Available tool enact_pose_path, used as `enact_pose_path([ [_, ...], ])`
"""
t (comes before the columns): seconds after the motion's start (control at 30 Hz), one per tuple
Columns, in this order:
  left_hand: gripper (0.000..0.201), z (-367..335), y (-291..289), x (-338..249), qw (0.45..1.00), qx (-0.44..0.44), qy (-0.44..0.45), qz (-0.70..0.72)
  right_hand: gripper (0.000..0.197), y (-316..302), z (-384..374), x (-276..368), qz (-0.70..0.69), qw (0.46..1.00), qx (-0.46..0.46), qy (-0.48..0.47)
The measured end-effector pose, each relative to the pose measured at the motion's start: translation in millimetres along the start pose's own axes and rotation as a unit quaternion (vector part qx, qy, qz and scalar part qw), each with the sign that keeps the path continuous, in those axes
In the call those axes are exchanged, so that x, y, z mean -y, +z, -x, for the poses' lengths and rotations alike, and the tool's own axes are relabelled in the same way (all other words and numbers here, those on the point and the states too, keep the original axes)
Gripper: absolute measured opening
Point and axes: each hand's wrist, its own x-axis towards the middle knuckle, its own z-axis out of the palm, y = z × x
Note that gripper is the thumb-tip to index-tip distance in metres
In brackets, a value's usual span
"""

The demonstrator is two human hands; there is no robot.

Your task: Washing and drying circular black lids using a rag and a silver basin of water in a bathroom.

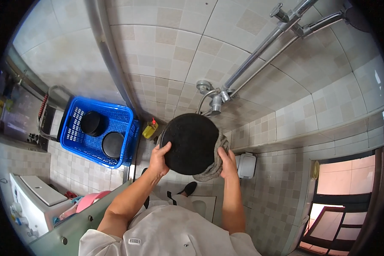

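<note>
In front of my body I hold up a large, flat, round black disc [191,144]; whether it is a lid, a tray or the bottom of a pan I cannot tell. My left hand [159,160] grips its left edge, the thumb lying on the dark face. At the opposite edge, my right hand [227,162] is closed on a crumpled grey cloth [209,170] pressed along the rim. The cloth hangs partly behind the disc, where the fingers of both hands are largely hidden.
A blue plastic basket [134,128] at the left holds two round black vessels [93,123]. Near it stands a yellow bottle [149,129] with a red top. Beyond the disc is a wall-mounted shower tap [216,104]. A white bin [246,165] stands at the right.
</note>
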Motion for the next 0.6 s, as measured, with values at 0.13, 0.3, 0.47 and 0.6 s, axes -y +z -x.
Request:
enact_pose_path([
  [0.13,0.053,-15,-2,10,0.998,-0.012,-0.031,0.058,0.045,10,24,-4,-0.049,0.998,0.032,-0.029],
  [0.3,0.074,-27,-20,20,0.975,-0.023,-0.097,-0.197,0.027,16,43,0,0.051,0.992,0.043,-0.106],
  [0.47,0.079,2,12,2,0.982,0.044,-0.105,-0.15,0.016,50,64,3,0.43,0.807,0.046,-0.402],
  [0.6,0.045,12,26,-10,0.99,0.039,-0.117,-0.073,0.019,52,75,-5,0.573,0.666,0.143,-0.455],
])
